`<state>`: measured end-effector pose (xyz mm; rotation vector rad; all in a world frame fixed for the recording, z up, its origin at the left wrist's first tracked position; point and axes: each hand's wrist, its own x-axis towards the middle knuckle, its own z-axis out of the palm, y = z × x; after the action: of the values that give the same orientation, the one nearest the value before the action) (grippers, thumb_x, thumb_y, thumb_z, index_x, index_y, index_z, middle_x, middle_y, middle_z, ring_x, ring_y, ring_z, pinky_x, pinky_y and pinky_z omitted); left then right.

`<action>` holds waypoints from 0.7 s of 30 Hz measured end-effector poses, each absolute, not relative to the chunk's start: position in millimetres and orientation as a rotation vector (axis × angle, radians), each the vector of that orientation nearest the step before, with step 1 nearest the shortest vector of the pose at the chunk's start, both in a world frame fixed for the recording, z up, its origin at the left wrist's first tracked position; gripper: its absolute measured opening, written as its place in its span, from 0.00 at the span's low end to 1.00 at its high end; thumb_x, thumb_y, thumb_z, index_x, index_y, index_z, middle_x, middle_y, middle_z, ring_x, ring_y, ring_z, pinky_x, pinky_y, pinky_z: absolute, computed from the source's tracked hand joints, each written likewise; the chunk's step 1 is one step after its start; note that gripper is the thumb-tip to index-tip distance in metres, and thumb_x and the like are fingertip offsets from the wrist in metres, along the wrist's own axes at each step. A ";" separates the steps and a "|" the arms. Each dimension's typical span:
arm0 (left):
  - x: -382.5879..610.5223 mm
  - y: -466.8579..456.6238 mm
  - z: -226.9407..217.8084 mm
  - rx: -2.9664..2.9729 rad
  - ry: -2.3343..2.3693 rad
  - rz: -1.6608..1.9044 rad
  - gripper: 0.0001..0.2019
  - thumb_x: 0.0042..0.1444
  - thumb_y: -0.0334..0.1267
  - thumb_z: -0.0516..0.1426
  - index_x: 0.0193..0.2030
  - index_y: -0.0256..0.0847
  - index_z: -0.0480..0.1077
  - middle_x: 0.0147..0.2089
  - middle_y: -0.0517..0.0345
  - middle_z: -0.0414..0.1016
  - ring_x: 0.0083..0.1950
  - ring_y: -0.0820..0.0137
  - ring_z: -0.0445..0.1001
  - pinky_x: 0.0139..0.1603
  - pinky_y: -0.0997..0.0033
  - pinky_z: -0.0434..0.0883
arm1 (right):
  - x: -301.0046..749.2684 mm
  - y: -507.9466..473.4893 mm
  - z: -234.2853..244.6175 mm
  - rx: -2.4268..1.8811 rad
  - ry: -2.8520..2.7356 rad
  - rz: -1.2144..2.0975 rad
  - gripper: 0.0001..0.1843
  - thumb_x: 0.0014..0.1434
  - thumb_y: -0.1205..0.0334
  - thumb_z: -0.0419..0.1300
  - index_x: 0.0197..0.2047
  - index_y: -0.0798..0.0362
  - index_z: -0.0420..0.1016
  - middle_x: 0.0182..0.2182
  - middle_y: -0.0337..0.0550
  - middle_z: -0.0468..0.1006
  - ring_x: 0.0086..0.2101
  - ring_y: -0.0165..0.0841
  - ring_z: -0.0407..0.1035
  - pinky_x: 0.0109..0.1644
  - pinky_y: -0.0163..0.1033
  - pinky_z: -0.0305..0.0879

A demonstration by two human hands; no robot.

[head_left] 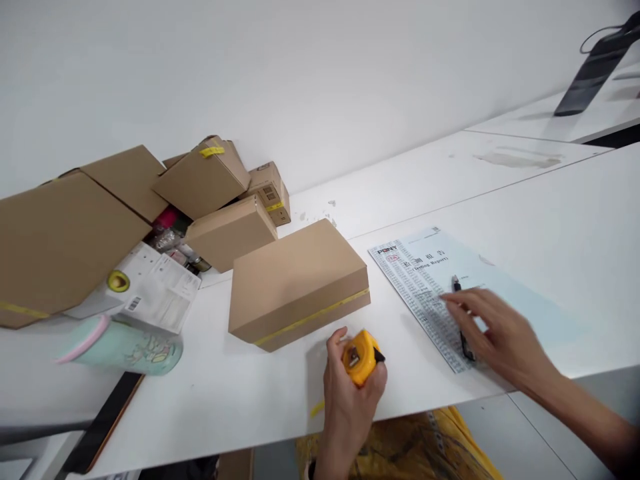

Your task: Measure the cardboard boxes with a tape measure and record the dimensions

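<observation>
My left hand (pixel 347 400) is wrapped round a yellow tape measure (pixel 361 358) with a black part at its right side, near the table's front edge. A closed cardboard box (pixel 300 280) lies just beyond it, with a yellow strip along its front side. To the right, my right hand (pixel 495 330) hovers over a pale blue report booklet (pixel 425 263), its fingers loosely bent and apart. A black pen (pixel 456 283) lies on the booklet, partly hidden behind the fingers; no grip on it shows.
Several cardboard boxes (pixel 230 230) are piled at the back left against the wall. A mint tumbler with a pink rim (pixel 135 347) lies beside a white package (pixel 165 293). A small yellow strip (pixel 317 408) is near my left wrist. A dark stand (pixel 590 77) is at the far right.
</observation>
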<state>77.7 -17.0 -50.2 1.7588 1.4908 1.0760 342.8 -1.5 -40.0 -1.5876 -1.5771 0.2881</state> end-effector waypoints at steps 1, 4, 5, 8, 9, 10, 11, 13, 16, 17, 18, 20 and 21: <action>76.7 -20.1 -42.6 1.645 1.339 1.054 0.26 0.63 0.41 0.57 0.66 0.44 0.55 0.45 0.52 0.76 0.38 0.65 0.78 0.39 0.64 0.78 | 329.1 -5.1 -33.1 -1.551 -1.555 0.562 0.23 0.70 0.40 0.50 0.43 0.44 0.80 0.40 0.51 0.81 0.36 0.44 0.73 0.35 0.47 0.68; 71.3 -26.1 -18.4 1.326 0.970 0.967 0.29 0.61 0.50 0.59 0.65 0.44 0.56 0.43 0.53 0.75 0.39 0.65 0.77 0.40 0.64 0.76 | 293.3 -7.5 -14.9 -1.356 -1.495 1.260 0.36 0.69 0.30 0.42 0.38 0.47 0.80 0.34 0.48 0.80 0.32 0.40 0.70 0.35 0.45 0.69; 68.8 -27.0 -11.2 1.283 0.938 0.952 0.31 0.60 0.53 0.61 0.65 0.44 0.57 0.43 0.53 0.75 0.40 0.64 0.77 0.41 0.64 0.75 | 284.9 -6.0 -9.7 -1.291 -1.483 1.375 0.38 0.68 0.28 0.40 0.36 0.48 0.80 0.33 0.47 0.79 0.32 0.39 0.69 0.35 0.44 0.68; 60.0 -28.6 4.9 1.241 0.974 0.933 0.33 0.57 0.57 0.63 0.63 0.45 0.58 0.43 0.53 0.75 0.42 0.63 0.76 0.42 0.64 0.72 | 270.6 0.0 3.9 -1.206 -1.467 1.487 0.40 0.64 0.24 0.41 0.31 0.50 0.77 0.30 0.47 0.75 0.32 0.39 0.66 0.35 0.44 0.64; 57.0 -29.3 8.6 1.238 1.001 0.923 0.34 0.57 0.58 0.63 0.63 0.45 0.59 0.43 0.53 0.74 0.42 0.62 0.75 0.43 0.64 0.71 | 267.8 1.2 8.0 -1.197 -1.465 1.506 0.40 0.64 0.24 0.42 0.30 0.50 0.76 0.31 0.47 0.75 0.32 0.38 0.65 0.36 0.44 0.64; 54.2 -30.3 11.7 1.238 1.022 0.910 0.34 0.57 0.59 0.62 0.63 0.45 0.59 0.43 0.53 0.74 0.43 0.62 0.75 0.43 0.63 0.71 | 265.1 1.8 12.0 -1.188 -1.463 1.531 0.39 0.65 0.25 0.43 0.31 0.50 0.76 0.31 0.46 0.74 0.33 0.38 0.64 0.36 0.44 0.63; 51.7 -31.3 14.6 1.240 1.035 0.895 0.34 0.57 0.60 0.62 0.63 0.45 0.59 0.44 0.53 0.74 0.44 0.62 0.75 0.43 0.63 0.71 | 261.8 1.8 15.9 -1.170 -1.464 1.569 0.37 0.65 0.26 0.45 0.31 0.50 0.74 0.32 0.45 0.73 0.33 0.37 0.63 0.37 0.43 0.62; 47.0 -32.8 20.8 1.247 1.035 0.879 0.34 0.57 0.60 0.62 0.63 0.46 0.59 0.44 0.53 0.74 0.43 0.61 0.75 0.44 0.62 0.71 | 253.3 1.2 24.2 -1.125 -1.457 1.667 0.33 0.63 0.27 0.51 0.29 0.50 0.69 0.29 0.41 0.69 0.31 0.35 0.60 0.37 0.42 0.59; 34.8 -29.2 35.1 1.294 1.016 0.883 0.34 0.55 0.60 0.63 0.62 0.47 0.60 0.42 0.53 0.75 0.40 0.61 0.75 0.40 0.62 0.71 | 240.5 4.6 39.9 -1.036 -1.396 1.823 0.31 0.56 0.30 0.64 0.27 0.50 0.61 0.25 0.34 0.60 0.27 0.30 0.51 0.31 0.38 0.50; 27.2 -25.4 42.3 1.314 1.018 0.892 0.34 0.54 0.60 0.64 0.62 0.48 0.60 0.42 0.53 0.75 0.39 0.61 0.75 0.39 0.62 0.71 | 238.8 9.0 46.5 -1.003 -1.370 1.856 0.31 0.55 0.31 0.67 0.28 0.49 0.61 0.24 0.32 0.58 0.26 0.28 0.48 0.30 0.37 0.46; 17.2 -20.2 51.0 1.334 1.030 0.905 0.35 0.52 0.60 0.65 0.61 0.48 0.61 0.41 0.53 0.76 0.38 0.61 0.76 0.37 0.63 0.70 | 239.3 16.0 53.8 -0.968 -1.353 1.866 0.31 0.55 0.32 0.67 0.28 0.49 0.61 0.23 0.31 0.57 0.25 0.28 0.46 0.29 0.37 0.43; -10.0 -5.1 72.9 1.363 1.084 0.941 0.34 0.51 0.58 0.67 0.60 0.48 0.63 0.42 0.54 0.78 0.37 0.61 0.77 0.37 0.63 0.71 | 247.0 38.0 69.0 -0.916 -1.338 1.787 0.29 0.57 0.33 0.66 0.27 0.49 0.62 0.21 0.31 0.55 0.23 0.27 0.44 0.27 0.38 0.41; -26.4 4.5 85.5 1.382 1.140 0.953 0.33 0.51 0.56 0.68 0.59 0.48 0.65 0.41 0.56 0.79 0.38 0.61 0.78 0.38 0.64 0.71 | 253.5 52.9 76.0 -0.902 -1.348 1.701 0.29 0.58 0.34 0.65 0.27 0.49 0.63 0.21 0.31 0.54 0.23 0.28 0.44 0.27 0.38 0.41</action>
<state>-26.4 4.5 85.5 1.3822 1.1402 0.9534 253.5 52.9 76.0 -0.9016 -1.3481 1.7008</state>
